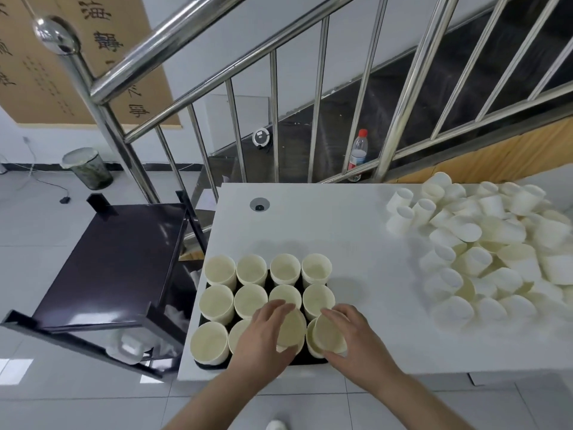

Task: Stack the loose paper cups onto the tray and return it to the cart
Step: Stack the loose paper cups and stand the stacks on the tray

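A black tray [313, 360] sits at the near left corner of the white table [310, 225], filled with rows of upright cream paper cups [251, 270]. My left hand [263, 333] grips a cup [291, 328] in the tray's front row. Beside it, my right hand [356, 339] grips another cup [328, 333] at the front right corner of the tray. A big heap of loose paper cups [490, 243] lies on the right part of the table. The dark cart [117, 262] stands to the left of the table, its top shelf bare.
A steel stair railing [279, 119] runs behind the table. A water bottle [358, 155] stands on the stairs beyond it. A bin [88, 167] and a cable lie on the tiled floor at left. Crumpled white material fills the cart's lower shelf [133, 346].
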